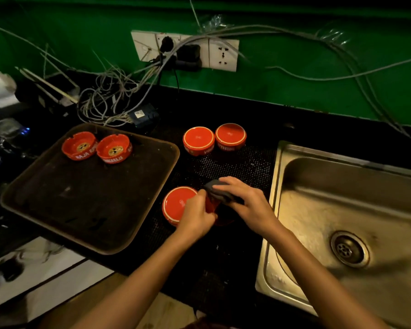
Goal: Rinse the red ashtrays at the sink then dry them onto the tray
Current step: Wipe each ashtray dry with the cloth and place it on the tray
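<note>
Our left grip (195, 216) pinches a red ashtray (211, 205) against the dark cloth (220, 192) that our right grip (244, 203) clutches, above the surface (223, 110) between tray (88, 245) and sink (274, 186); the tray lies leftward, nearer the left grip, holding two upright ashtrays (80, 146), while three upturned ashtrays (198, 140) sit outside it

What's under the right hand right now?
A dark cloth, held by the right hand. Below it shows a sliver of red, held by the left hand; both hands cover most of it, so I cannot tell whether it is an ashtray.
</note>
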The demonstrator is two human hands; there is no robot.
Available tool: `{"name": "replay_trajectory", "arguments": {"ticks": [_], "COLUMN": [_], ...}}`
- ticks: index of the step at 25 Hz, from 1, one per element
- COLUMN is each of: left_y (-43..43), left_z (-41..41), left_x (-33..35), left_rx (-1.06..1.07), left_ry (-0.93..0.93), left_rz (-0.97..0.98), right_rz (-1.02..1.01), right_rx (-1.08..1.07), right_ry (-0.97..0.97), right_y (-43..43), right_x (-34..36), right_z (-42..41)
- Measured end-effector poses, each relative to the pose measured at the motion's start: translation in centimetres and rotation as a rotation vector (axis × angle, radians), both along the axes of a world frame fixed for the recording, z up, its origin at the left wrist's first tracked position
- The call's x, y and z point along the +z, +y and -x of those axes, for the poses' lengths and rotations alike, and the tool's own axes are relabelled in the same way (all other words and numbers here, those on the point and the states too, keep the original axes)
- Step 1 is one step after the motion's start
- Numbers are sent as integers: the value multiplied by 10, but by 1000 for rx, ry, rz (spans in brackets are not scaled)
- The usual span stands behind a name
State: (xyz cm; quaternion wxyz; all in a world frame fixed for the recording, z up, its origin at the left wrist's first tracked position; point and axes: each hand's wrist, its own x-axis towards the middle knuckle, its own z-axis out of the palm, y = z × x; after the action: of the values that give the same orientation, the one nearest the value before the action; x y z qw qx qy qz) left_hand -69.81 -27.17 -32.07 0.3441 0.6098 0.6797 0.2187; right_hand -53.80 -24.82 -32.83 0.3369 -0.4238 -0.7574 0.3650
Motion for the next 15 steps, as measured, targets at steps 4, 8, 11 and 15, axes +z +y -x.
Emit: {"name": "replay_trajectory", "arguments": {"ticks": [4, 8, 11, 15], "left_y": [-8, -3, 24, 40], "left_z": [-3, 0, -4, -16], "left_x": [-1, 7, 26, 38], "left_rx": [104, 15, -96, -167], "left_ry": [-131, -71, 136, 228], "left_rz": [32, 112, 183, 138], "right_rz": [409, 567, 332, 109], "right_rx": [-151, -263, -219, -150], "right_ry": [365, 504, 305, 46], "right_y": [-3, -5, 0, -1], "right_x": [-12, -18, -2, 1], "right_z": [-12, -16, -13, -4]}}
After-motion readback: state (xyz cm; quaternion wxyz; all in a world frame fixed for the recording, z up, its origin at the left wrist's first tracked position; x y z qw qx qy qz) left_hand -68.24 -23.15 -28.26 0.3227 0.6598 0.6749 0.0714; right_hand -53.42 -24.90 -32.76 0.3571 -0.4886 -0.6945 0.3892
